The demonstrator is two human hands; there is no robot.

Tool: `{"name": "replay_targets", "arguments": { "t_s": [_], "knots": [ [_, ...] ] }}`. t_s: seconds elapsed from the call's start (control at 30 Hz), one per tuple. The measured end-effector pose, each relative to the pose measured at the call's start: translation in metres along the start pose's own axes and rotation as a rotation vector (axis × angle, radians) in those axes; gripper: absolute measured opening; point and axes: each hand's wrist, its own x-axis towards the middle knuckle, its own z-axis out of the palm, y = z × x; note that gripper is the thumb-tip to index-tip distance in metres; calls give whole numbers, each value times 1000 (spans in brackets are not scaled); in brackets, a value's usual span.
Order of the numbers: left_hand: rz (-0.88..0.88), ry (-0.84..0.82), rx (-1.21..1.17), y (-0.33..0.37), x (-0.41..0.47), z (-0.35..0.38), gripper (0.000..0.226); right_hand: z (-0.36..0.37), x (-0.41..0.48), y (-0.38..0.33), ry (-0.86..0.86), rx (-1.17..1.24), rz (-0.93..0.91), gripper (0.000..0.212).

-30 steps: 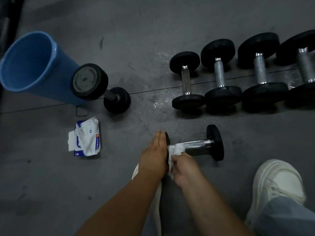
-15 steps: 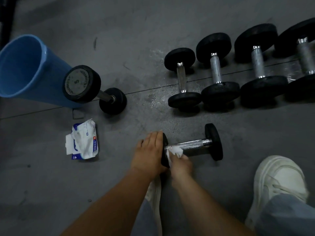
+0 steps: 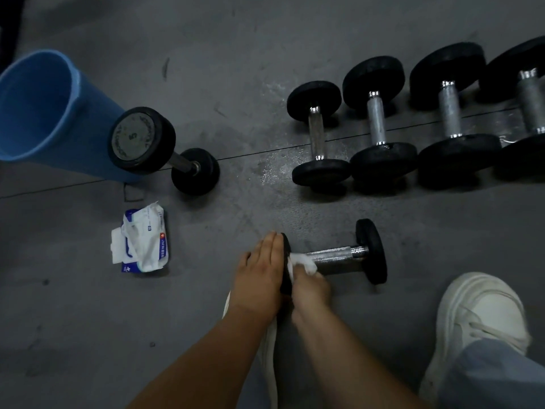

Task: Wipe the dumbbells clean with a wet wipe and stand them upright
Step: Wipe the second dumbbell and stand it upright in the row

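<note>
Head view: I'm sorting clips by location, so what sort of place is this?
Probably a gym's weights area: a row of dumbbells lies on dark floor matting, another dumbbell stands on end by a blue bin, and the right hand presses a wet wipe on one.

open floor point(image 3: 236, 208) between wipe pack point(image 3: 141, 243) and lying dumbbell point(image 3: 339, 256), dumbbell row point(image 3: 377, 119) beyond apparently tight-packed
</note>
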Motion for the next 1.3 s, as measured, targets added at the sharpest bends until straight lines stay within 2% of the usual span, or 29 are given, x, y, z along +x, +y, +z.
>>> {"name": "replay_targets", "arguments": {
  "t_s": [0.07,0.17,0.2,0.3,0.37,0.43,0.47,0.53,0.57,0.6,0.63,0.73,0.77,0.8,0.87,0.93,1.03,1.1,1.17,1.2,1.27,1.3],
  "knots": [
    [11,0,15,-1,-1,0,103,-1,3,1,-23,-2,-17,16],
    [54,13,30,-2,7,-6,98,11,5,-15,-149,46,17,10],
    [59,7,24,-2,10,-10,98,10,4,-15,-123,-7,15,12],
    [69,-14,-6,-5,21,-17,101,-5,2,-9,-11,-165,-91,22],
    [69,-42,6,-6,23,-18,105,-1,0,-15,-6,-215,-67,34],
    [58,-36,8,-7,24,-15,108,7,2,-27,-21,-167,13,54],
    [50,-35,7,-7,25,-15,110,8,5,-30,-32,-163,23,56],
    [45,-59,6,-7,24,-14,114,-3,-2,-33,-88,-321,1,40],
    [45,-54,9,-8,25,-13,114,-11,-9,-35,-187,-471,-16,28],
    [43,-49,12,-8,25,-13,112,-18,-11,-38,-261,-611,-56,21],
    [41,-48,9,-8,25,-13,111,-23,-10,-40,-263,-704,-153,18],
    [50,-43,10,-11,26,-14,110,-13,-2,-64,-51,-548,-614,7],
    [55,-41,10,-11,25,-14,110,-6,-1,-70,-22,-576,-756,9],
    [57,-44,1,-10,25,-15,109,-2,0,-69,-60,-687,-883,16],
    [58,-57,-32,-9,24,-15,106,-4,2,-55,-242,-1017,-1098,28],
    [55,-43,-48,-7,25,-15,100,-22,9,-32,-285,-1387,-1256,46],
    [48,-38,-47,-6,24,-14,100,-43,5,-23,-210,-1693,-1337,59],
    [46,-30,-48,-5,24,-13,100,-48,3,-27,-218,-1722,-1399,57],
    [46,-15,-47,-6,24,-12,100,-51,9,-38,-287,-1671,-1485,44],
    [45,-20,-49,-7,25,-13,102,-51,14,-47,-389,-1612,-1479,35],
    [40,-40,-42,-8,25,-12,107,-47,18,-68,-611,-1485,-1295,20],
    [38,-48,-32,-9,25,-12,109,-42,16,-78,-638,-1422,-1204,15]
  ]
}}
